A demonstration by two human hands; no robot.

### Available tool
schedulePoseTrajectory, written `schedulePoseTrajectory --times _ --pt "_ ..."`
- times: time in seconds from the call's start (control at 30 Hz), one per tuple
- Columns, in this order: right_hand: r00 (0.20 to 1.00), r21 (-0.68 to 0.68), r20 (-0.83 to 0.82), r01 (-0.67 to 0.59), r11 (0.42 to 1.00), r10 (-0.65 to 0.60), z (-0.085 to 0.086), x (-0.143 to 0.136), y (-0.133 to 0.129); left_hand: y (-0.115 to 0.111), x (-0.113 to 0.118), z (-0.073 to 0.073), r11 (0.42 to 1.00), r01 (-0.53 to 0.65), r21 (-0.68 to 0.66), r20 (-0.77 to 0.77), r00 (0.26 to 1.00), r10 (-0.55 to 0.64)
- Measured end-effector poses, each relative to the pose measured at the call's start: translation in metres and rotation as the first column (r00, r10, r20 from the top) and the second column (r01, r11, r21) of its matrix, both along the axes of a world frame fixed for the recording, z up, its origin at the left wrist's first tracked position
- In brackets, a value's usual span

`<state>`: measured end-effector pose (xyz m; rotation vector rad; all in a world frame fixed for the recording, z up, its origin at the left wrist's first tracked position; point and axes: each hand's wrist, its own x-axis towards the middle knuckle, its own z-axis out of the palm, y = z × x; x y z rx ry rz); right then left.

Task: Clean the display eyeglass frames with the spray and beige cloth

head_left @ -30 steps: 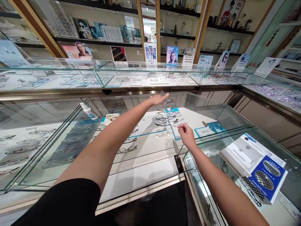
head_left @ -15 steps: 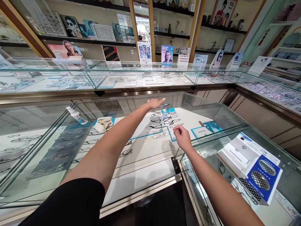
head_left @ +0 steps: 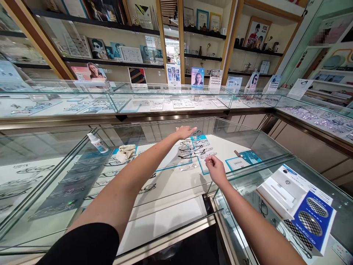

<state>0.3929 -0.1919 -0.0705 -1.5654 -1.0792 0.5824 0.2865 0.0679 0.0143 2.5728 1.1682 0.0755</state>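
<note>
My left hand (head_left: 186, 132) reaches over the far part of the glass display case (head_left: 171, 198), its fingers stretched out to the right. Close beneath its fingertips lies a dark pair of glasses (head_left: 196, 133). Nearer to me, a column of eyeglasses (head_left: 191, 151) rests on the white case floor, on and beside blue-edged cards. To the right of this column is my right hand (head_left: 216, 170), fingers curled in; whether anything sits between them is hidden. A clear-framed pair of glasses (head_left: 188, 167) lies in front of the column.
A white spray bottle (head_left: 97, 143) and a crumpled beige cloth (head_left: 126, 152) are at the left. An open blue-and-white box (head_left: 313, 217) stands on the right-hand glass counter. Behind runs another glass counter (head_left: 154, 114) with upright advertising cards.
The view has tipped upward, so the counters and hands appear lower. Both hands keep nearly the same places over the case, the left still stretched out, the right still curled.
</note>
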Motion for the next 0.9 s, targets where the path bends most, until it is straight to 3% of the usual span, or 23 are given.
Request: schedulePoseTrajectory --times 0.1,0.17,0.27,0.37,0.47,0.6,0.67,0.73,0.9 --pt "0.999 0.025 -0.02 -0.033 0.999 0.033 0.002 0.001 -0.001 -0.036 -0.018 0.011 0.993 0.043 0.106 0.108 0.993 -0.054" --pt "0.998 0.042 -0.021 -0.056 0.998 0.057 0.005 0.001 -0.002 -0.072 -0.043 0.019 0.981 0.119 0.153 0.178 0.973 -0.146" --pt "0.997 0.051 -0.016 -0.079 0.996 0.08 0.007 0.0 -0.004 -0.133 -0.099 0.03 0.955 0.275 0.113 0.126 0.949 -0.289" --pt "0.995 0.041 -0.007 -0.096 0.995 0.097 0.006 0.0 -0.005 -0.188 -0.166 0.03 0.929 0.368 -0.03 -0.026 0.929 -0.369" --pt "0.994 0.03 0.017 -0.109 0.994 0.108 0.006 0.0 -0.006 -0.23 -0.226 0.013 0.914 0.369 -0.167 -0.149 0.907 -0.393" --pt "0.994 0.015 0.018 -0.106 0.994 0.106 0.006 0.002 -0.008 -0.265 -0.28 -0.03 0.947 0.292 -0.131 -0.257 0.913 -0.317" --pt "0.996 0.018 -0.007 -0.085 0.996 0.085 0.006 0.005 -0.008 -0.273 -0.298 -0.048 0.972 0.232 -0.039 -0.292 0.928 -0.233" --pt "0.997 0.019 -0.028 -0.073 0.997 0.073 0.006 0.007 -0.008 -0.277 -0.313 -0.062 0.978 0.188 0.09 -0.227 0.96 -0.163" --pt "0.996 -0.005 -0.07 -0.059 0.998 0.059 0.007 0.011 -0.01 -0.276 -0.335 -0.077 0.961 0.115 0.251 -0.028 0.993 -0.112"
